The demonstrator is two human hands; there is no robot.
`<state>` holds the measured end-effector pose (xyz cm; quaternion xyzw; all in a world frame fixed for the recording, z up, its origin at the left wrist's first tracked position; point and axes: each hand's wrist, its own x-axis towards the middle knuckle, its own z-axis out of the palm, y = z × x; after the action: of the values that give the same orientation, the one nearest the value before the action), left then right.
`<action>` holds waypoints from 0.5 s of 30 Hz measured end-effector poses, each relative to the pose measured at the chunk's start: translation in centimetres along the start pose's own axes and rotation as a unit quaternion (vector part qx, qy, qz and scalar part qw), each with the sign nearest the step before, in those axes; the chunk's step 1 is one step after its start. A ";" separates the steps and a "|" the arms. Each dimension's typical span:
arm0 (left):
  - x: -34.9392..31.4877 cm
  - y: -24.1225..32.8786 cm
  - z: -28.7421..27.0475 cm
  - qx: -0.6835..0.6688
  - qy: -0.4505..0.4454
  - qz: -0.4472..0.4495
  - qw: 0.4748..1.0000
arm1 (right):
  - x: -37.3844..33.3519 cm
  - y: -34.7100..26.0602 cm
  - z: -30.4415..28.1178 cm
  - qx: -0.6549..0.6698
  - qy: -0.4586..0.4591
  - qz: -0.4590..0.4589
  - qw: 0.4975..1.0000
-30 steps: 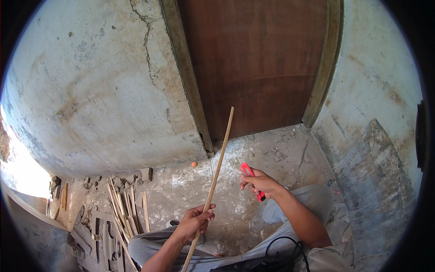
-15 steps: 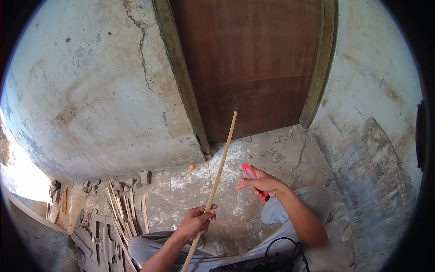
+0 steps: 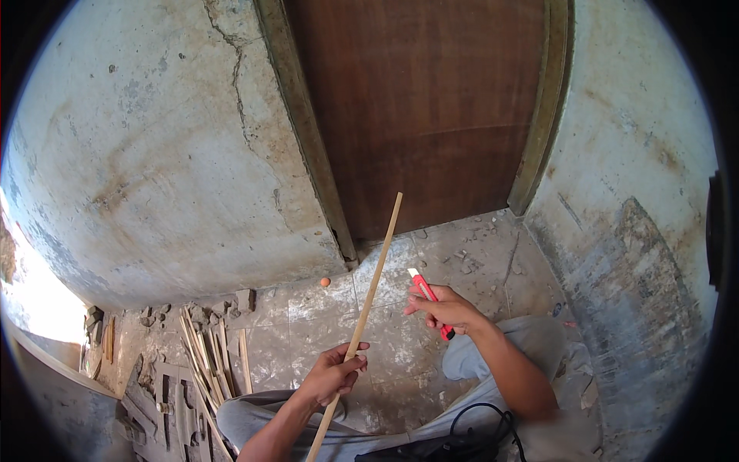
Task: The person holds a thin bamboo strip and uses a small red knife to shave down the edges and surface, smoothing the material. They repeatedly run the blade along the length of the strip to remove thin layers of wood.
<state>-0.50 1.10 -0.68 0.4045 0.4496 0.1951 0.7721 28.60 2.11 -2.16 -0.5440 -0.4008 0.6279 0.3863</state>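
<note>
A long, thin wooden strip [image 3: 376, 279] slants up and away from my lap, its far end in front of the brown door. My left hand [image 3: 336, 375] is closed around its lower part, thumb on top. To the right, my right hand [image 3: 446, 306] grips a red utility knife [image 3: 425, 289]. A short length of pale blade shows at the knife's upper end, pointing up and left. The knife is apart from the strip. Part of its handle is hidden behind my fingers.
Several wooden strips [image 3: 206, 362] lie in a pile at the left beside my knee. A small orange ball [image 3: 326, 282] rests on the dusty tiled floor [image 3: 269, 308]. Rubble [image 3: 223, 306] lines the foot of the cracked wall. The door [image 3: 423, 115] stands ahead, and a dark cable [image 3: 493, 412] lies by my lap.
The blade now shows at the tip of the knife, where none was visible before. My right fingers have shifted around the handle. The strip and my left hand have barely moved.
</note>
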 end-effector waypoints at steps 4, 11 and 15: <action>0.0 0.5 0.7 0.014 0.008 -0.005 1.000 | 0.4 1.4 1.8 0.023 0.038 -0.053 0.998; -0.4 0.2 1.3 0.059 -0.035 0.003 0.998 | -0.4 0.9 4.8 0.021 0.054 -0.058 0.997; -0.1 -0.7 1.3 0.135 -0.057 -0.025 0.989 | 0.1 1.8 4.7 0.050 0.024 -0.084 0.995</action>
<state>0.53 0.02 -0.88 0.5039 0.4366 0.0900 0.7398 23.82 1.13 -3.43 -0.5034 -0.4041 0.5992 0.4736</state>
